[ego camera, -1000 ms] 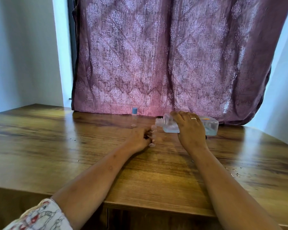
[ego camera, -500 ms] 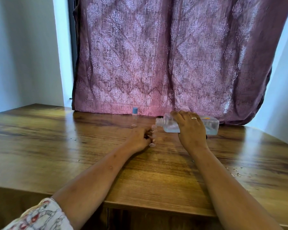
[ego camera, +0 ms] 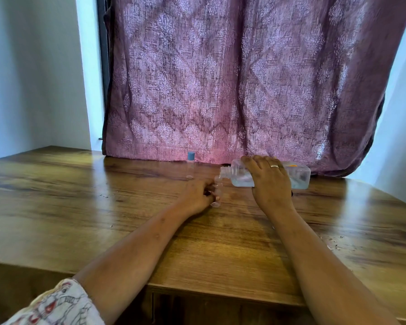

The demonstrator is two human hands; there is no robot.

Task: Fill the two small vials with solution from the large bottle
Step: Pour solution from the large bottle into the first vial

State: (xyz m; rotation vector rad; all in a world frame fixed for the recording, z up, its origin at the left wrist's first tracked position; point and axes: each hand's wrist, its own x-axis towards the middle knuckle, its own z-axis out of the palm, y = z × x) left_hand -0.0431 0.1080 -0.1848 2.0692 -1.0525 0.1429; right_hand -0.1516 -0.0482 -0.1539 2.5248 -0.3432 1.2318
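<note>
A single wide-angle view, worn on the person's head at the near edge of the table (ego camera: 80, 207). It faces forward and slightly down across the table, close above it, toward the curtain (ego camera: 244, 78) hanging at the table's far edge.

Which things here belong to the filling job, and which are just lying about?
In the job: large bottle, tipped in right hand; open vial held by left hand; blue-capped vial standing behind.
Lying about: purple curtain; small flecks on the wooden table.
</note>
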